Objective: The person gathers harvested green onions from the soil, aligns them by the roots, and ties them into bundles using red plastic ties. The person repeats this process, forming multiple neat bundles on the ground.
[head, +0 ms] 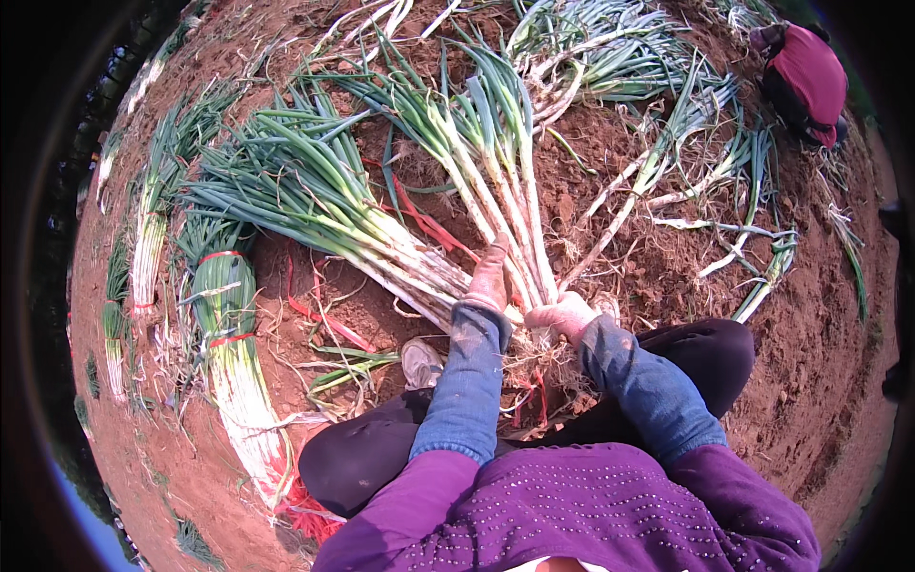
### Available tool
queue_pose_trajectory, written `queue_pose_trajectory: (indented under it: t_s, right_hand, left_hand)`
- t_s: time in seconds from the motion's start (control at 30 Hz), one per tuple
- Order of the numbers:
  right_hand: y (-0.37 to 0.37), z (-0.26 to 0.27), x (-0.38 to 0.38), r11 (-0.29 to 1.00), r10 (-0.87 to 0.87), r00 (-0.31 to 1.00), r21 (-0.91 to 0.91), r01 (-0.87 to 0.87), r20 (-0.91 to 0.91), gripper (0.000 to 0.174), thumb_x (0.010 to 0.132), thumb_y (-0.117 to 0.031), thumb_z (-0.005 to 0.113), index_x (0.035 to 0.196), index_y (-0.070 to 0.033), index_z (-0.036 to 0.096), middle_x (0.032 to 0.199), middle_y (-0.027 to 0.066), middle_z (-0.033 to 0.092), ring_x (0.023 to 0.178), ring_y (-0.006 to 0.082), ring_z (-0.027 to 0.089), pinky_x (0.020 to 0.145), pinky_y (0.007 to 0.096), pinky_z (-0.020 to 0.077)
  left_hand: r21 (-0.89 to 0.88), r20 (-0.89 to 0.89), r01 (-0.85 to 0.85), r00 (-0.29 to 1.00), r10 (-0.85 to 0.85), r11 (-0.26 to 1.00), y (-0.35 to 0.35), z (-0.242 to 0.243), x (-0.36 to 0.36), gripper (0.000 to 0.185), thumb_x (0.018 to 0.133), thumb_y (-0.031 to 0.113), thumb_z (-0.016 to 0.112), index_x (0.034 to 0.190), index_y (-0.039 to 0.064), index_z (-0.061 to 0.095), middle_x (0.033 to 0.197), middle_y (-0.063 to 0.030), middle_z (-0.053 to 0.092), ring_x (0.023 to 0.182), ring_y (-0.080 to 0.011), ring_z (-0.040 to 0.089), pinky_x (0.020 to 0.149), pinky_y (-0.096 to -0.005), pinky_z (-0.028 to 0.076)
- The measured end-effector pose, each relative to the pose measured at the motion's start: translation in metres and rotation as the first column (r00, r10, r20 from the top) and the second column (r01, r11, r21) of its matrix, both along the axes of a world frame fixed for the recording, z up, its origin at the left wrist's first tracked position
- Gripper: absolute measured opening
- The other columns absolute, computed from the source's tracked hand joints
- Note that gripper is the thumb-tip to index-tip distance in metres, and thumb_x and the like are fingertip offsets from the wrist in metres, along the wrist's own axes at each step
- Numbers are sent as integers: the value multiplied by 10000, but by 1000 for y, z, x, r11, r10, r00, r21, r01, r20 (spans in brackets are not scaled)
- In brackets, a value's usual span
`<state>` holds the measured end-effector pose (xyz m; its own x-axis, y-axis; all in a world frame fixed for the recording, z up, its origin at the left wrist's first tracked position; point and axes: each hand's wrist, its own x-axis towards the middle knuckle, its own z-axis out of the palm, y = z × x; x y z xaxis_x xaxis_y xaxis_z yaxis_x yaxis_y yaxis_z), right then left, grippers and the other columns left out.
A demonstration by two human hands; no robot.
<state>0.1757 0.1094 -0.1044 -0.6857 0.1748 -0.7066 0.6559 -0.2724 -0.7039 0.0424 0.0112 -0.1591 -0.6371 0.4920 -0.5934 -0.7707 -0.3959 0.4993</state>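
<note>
Several long green onions [500,186] fan upward between my hands, their roots low by my right hand. My right hand [562,315], in a pale glove, is closed around their lower stalks just above the roots. My left hand [492,275], gloved too, lies against the stalks' left side, thumb up; its fingers are hidden, so its hold cannot be told. A thicker pile of green onions [357,222] leans out to the upper left, its stalk ends beside my left hand. Red plastic strips [429,218] lie on the soil under and between the onions.
At left lies a large onion bundle [232,357] bound with red bands, near a tangle of red strips [311,515]. Farther left are more tied bundles [150,250]. Loose onions [615,57] lie ahead and right on brown soil [808,372]. A person in red [808,79] bends at upper right.
</note>
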Motion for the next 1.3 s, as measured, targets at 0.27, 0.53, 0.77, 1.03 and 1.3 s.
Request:
queue_pose_trajectory:
  t_s: [0.27,0.53,0.77,1.03,1.3]
  right_hand:
    - [-21,19,26,997,-45,996,60,50,-75,552,711,-73,776,1232,19,622,1018,92,725,867,176,679,812,313,541]
    - [-23,21,17,999,-34,997,-22,36,70,551,692,-101,775,1211,23,638,1009,114,726,873,190,682,817,325,544]
    - [-25,26,15,992,73,992,98,-83,101,596,652,-195,791,1189,15,642,972,150,725,865,227,700,811,332,552]
    - [-19,-2,12,997,-53,999,-62,53,0,473,648,-145,795,1086,14,713,916,112,741,815,194,695,771,327,554]
    - [-8,-38,12,990,-127,992,61,126,14,399,670,-157,834,1024,7,752,857,108,747,757,166,691,727,331,556]
  left_hand:
    - [-118,35,-61,997,65,991,49,9,-181,669,944,493,619,1431,48,511,1479,-134,519,1278,-352,515,1150,-429,334]
    - [-123,-414,-510,806,423,851,63,-35,-219,170,943,131,673,1071,21,653,955,-76,698,761,-205,628,759,-352,537]
    - [-547,-596,-420,803,15,724,40,3,-260,90,918,11,634,1008,7,639,926,-72,693,764,-185,615,728,-325,506]
    - [-422,-678,-89,691,-249,902,52,58,-112,176,1036,146,574,1135,8,616,861,15,646,692,-57,522,625,-212,459]
    - [-954,-295,210,-784,-546,215,-81,167,-8,689,757,324,782,1363,110,535,987,-148,699,842,-360,694,773,-453,554]
